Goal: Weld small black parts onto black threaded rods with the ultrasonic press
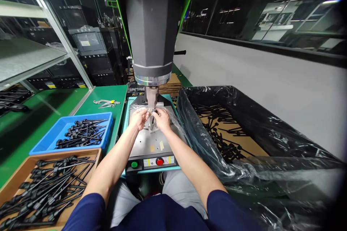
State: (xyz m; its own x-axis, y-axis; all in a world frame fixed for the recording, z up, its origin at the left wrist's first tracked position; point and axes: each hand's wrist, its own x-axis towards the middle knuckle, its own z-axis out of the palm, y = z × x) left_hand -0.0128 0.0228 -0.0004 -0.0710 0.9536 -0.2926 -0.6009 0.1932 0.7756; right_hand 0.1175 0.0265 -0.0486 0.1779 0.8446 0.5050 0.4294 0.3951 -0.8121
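Note:
My left hand (139,118) and my right hand (162,118) meet just below the metal tip (152,97) of a grey press-like machine (152,29). Both are closed, with fingertips pinched close together in front of the tip. Whatever lies between the fingers is small and mostly hidden; I cannot make it out. Crinkled clear plastic film (175,118) shows around the hands. Under them is a metal fixture (151,127) on a steel base plate (145,142).
A blue tray (43,148) and a tan tray (98,157) at left hold black ribbed rods with thick heads. Pliers (107,101) lie behind them. On the right, a plastic-lined bin (200,140) contains similar parts. Green (134,164) and red buttons (159,161) line the machine's front.

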